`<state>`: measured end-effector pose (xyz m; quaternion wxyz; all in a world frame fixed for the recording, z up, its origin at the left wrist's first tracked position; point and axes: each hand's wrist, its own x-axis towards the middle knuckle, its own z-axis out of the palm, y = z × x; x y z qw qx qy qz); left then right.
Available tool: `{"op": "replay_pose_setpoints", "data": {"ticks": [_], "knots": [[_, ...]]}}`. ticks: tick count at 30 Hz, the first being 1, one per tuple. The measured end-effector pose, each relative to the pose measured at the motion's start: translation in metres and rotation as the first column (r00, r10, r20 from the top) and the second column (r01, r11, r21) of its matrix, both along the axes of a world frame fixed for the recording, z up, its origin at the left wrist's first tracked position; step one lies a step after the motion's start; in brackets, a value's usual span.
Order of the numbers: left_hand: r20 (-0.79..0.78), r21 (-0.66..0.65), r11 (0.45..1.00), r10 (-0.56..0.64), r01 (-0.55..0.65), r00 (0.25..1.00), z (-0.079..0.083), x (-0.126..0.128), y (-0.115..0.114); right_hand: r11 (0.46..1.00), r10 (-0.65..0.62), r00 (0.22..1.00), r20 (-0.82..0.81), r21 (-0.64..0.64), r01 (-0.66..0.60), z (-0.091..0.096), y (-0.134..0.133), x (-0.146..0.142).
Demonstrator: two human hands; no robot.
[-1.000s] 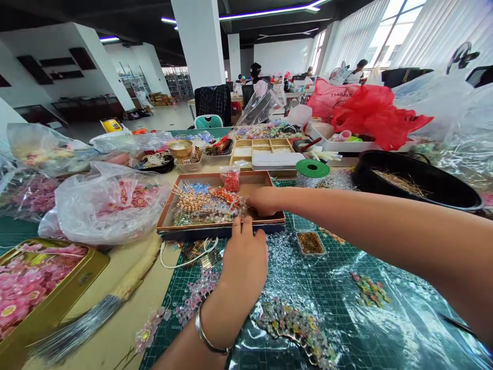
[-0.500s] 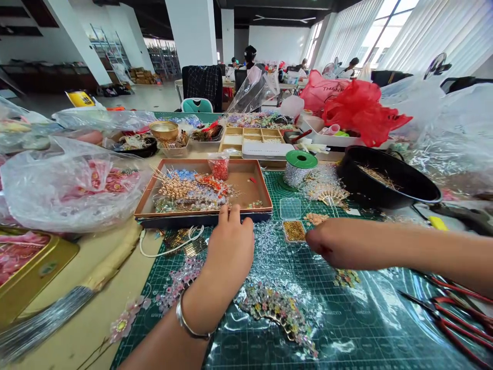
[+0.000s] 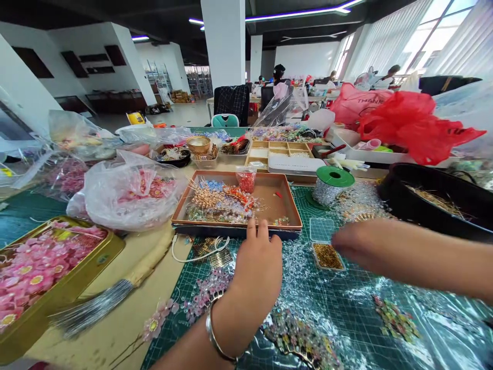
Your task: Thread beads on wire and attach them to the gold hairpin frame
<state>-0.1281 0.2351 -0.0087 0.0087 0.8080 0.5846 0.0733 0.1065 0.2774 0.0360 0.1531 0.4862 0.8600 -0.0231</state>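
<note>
From the head view, a green cutting mat [image 3: 358,329] covers part of the desk [image 3: 162,277], a white pillar [image 3: 223,46] beyond. The left hand [image 3: 260,272] touches the near rim of the shallow box [image 3: 269,203], fingers released. The right hand [image 3: 365,252], earlier inside that box, blurs beside the gold-bead case [image 3: 327,256]; its grip I cannot tell.

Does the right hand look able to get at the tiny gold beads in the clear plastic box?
Probably yes: the right hand is beside the tiny gold beads, and the clear plastic lid appears open, leaving them largely uncovered.
</note>
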Motion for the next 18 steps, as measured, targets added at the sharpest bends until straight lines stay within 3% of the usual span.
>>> {"op": "replay_pose_setpoints", "data": {"ticks": [4,8,13,18], "knots": [[-0.019,0.003,1.000,-0.007,0.007,1.000,0.002,0.000,0.000,0.996,0.061,0.998,0.026,0.059,-0.063,0.031,0.083,-0.053],[-0.087,0.019,0.999,-0.027,0.029,0.996,0.003,-0.001,0.000,0.991,0.127,0.990,0.057,0.040,-0.129,0.015,0.135,-0.102],[-0.087,0.016,0.999,-0.033,0.035,0.996,0.002,-0.002,0.000,0.994,0.105,0.983,0.149,0.008,-0.108,-0.021,0.159,-0.127],[-0.043,-0.011,0.999,-0.036,0.035,0.998,0.000,-0.002,0.002,0.990,0.129,0.968,0.217,-0.079,-0.114,-0.027,0.164,-0.128]]}}
